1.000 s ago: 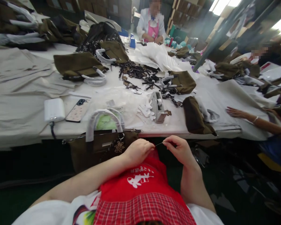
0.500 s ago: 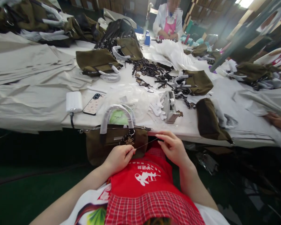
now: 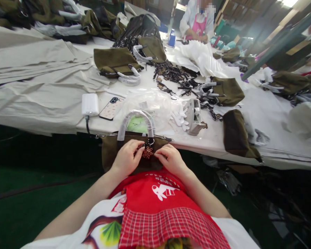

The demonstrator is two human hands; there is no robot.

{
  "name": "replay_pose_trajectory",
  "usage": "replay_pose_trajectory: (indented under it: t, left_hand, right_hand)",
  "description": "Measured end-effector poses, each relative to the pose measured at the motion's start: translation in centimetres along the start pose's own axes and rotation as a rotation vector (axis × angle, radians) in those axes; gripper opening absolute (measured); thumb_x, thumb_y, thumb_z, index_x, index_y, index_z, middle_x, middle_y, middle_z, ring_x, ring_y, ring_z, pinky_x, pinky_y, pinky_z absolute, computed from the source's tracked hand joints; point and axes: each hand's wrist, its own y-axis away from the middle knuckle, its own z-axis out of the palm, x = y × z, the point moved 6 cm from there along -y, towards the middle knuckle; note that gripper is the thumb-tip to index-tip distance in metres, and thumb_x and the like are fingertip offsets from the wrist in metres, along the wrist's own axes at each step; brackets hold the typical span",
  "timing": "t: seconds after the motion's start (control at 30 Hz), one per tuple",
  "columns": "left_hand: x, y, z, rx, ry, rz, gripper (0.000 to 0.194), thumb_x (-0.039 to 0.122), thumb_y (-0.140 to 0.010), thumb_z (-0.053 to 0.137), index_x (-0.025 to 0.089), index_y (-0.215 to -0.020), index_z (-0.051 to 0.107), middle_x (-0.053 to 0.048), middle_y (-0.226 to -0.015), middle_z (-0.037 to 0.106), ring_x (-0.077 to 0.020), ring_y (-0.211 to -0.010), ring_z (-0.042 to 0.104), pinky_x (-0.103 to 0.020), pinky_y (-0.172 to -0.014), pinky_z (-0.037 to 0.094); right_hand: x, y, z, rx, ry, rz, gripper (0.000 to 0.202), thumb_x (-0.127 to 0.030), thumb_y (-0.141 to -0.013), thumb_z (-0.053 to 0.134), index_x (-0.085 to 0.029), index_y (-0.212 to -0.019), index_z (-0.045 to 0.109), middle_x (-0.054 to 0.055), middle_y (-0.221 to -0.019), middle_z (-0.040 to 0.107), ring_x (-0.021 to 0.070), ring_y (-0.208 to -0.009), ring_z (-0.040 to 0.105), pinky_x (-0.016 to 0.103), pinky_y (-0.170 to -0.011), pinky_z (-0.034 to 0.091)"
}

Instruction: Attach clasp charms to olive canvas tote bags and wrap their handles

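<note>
In front of us, an openwork, flower-like charm (image 3: 147, 152) lies against the front of an olive bag (image 3: 109, 152), just below a metal ring (image 3: 150, 141) at the foot of one handle. The bag stands upright at the near edge of the worktop (image 3: 212, 140); what bears it from below we cannot see. Its two wrapped handles (image 3: 122, 126) arch upward, with a green sheet (image 3: 137, 123) showing through them.

Our left hand (image 3: 126, 157) is at the charm's left side, thumb and forefinger pinching a small dark strand (image 3: 142, 145). Our right hand (image 3: 172, 159) is at the right side, with thumb and forefinger close together near the charm's edge; whether they grip anything is too small for us to tell.

Beyond the bag, a clear plastic sheet (image 3: 159, 103) lies crumpled. To its left we see a phone (image 3: 110, 109) beside a white block (image 3: 90, 104) with a dark cable (image 3: 87, 124); to its right, white cut pieces (image 3: 180, 119) sit just beside a grey dispenser (image 3: 194, 121). A dark brown and olive bag (image 3: 234, 135) lies further right. Farther back are a heap of dark chains and charms (image 3: 169, 71) and several more olive bags (image 3: 114, 59). At the far side, a co-worker in a pink apron (image 3: 199, 25) has both hands low before them.
</note>
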Motion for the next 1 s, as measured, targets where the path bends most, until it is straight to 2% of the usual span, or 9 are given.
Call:
replay_pose_trajectory:
  t: [0.07,0.13,0.23,0.33,0.43,0.53,0.73,0.83,1.0]
  left_hand:
    - [-1.0,-0.9,-0.3,0.002,-0.081,-0.070,0.032,0.034,-0.089,0.049,0.013,-0.109,0.064,-0.013,-0.106,0.069,-0.0225,-0.087,0.066,-0.035,-0.084,0.050]
    - [-1.8,-1.7,0.3,-0.077,-0.129,-0.122,0.032,0.034,-0.085,0.055,0.013,-0.107,0.065,-0.012,-0.103,0.070,-0.0221,-0.081,0.066,-0.034,-0.079,0.050]
    - [-1.9,-2.6,1.8,-0.203,-0.142,-0.180,0.029,0.037,-0.080,0.061,0.017,-0.101,0.066,-0.007,-0.089,0.072,-0.0223,-0.076,0.066,-0.032,-0.070,0.048]
    - [-1.6,-3.0,3.1,-0.290,-0.165,-0.227,0.023,0.039,-0.078,0.064,0.020,-0.089,0.067,-0.003,-0.072,0.070,-0.0215,-0.067,0.064,-0.030,-0.060,0.042]
    - [-0.9,-3.0,3.6,-0.274,-0.177,-0.189,0.017,0.037,-0.079,0.061,0.021,-0.080,0.065,-0.004,-0.074,0.070,-0.0202,-0.066,0.063,-0.029,-0.059,0.040]
    - [-0.8,-2.7,3.6,-0.208,-0.130,-0.158,0.013,0.032,-0.080,0.058,0.020,-0.082,0.065,-0.006,-0.082,0.071,-0.0213,-0.073,0.065,-0.030,-0.066,0.044]
    - [-2.5,-1.8,4.4,-0.157,0.387,-0.293,0.021,0.037,-0.075,0.063,0.018,-0.084,0.064,-0.005,-0.081,0.072,-0.0217,-0.076,0.067,-0.033,-0.073,0.051]
    - [-3.4,-1.4,4.6,-0.139,0.566,-0.396,0.032,0.043,-0.068,0.072,0.016,-0.085,0.067,-0.006,-0.081,0.073,-0.0221,-0.076,0.067,-0.033,-0.072,0.052]
    - [-3.5,-0.8,4.6,-0.196,0.806,-0.563,0.044,0.046,-0.058,0.081,0.014,-0.087,0.071,-0.006,-0.077,0.074,-0.0207,-0.069,0.067,-0.031,-0.063,0.053]
  right_hand:
    - [1.4,-0.2,0.6,0.054,-0.125,0.094,0.014,-0.024,-0.090,0.060,-0.021,-0.082,0.071,0.004,-0.093,0.071,0.0171,-0.088,0.063,0.030,-0.085,0.048]
    - [2.6,-0.3,1.8,0.069,-0.212,0.180,0.012,-0.023,-0.088,0.060,-0.020,-0.081,0.070,0.004,-0.097,0.070,0.0165,-0.088,0.064,0.029,-0.085,0.049]
    - [3.7,-0.3,3.1,0.101,-0.264,0.261,0.013,-0.024,-0.088,0.059,-0.020,-0.083,0.070,0.004,-0.091,0.070,0.0167,-0.083,0.064,0.029,-0.081,0.050]
    - [4.0,-0.4,3.4,0.158,-0.280,0.294,0.012,-0.023,-0.085,0.060,-0.020,-0.082,0.070,0.003,-0.084,0.070,0.0170,-0.080,0.064,0.029,-0.079,0.051]
    - [4.0,-0.5,3.2,0.181,-0.310,0.305,0.010,-0.022,-0.082,0.063,-0.020,-0.077,0.071,0.003,-0.082,0.072,0.0177,-0.078,0.065,0.029,-0.078,0.051]
    - [3.9,-0.3,3.1,0.187,-0.375,0.340,0.010,-0.023,-0.081,0.064,-0.020,-0.074,0.072,0.003,-0.079,0.073,0.0179,-0.075,0.066,0.029,-0.074,0.053]
    - [3.0,-0.3,3.6,0.102,-0.447,0.285,0.010,-0.025,-0.082,0.066,-0.019,-0.077,0.073,0.003,-0.079,0.074,0.0172,-0.073,0.067,0.027,-0.074,0.053]
    - [2.7,-0.2,2.8,0.122,-0.351,0.257,0.013,-0.028,-0.085,0.063,-0.021,-0.082,0.074,0.002,-0.081,0.074,0.0172,-0.074,0.067,0.027,-0.074,0.052]
    - [2.8,0.2,1.4,0.140,-0.243,0.250,0.018,-0.027,-0.089,0.058,-0.024,-0.088,0.075,0.002,-0.085,0.076,0.0193,-0.077,0.069,0.030,-0.077,0.052]
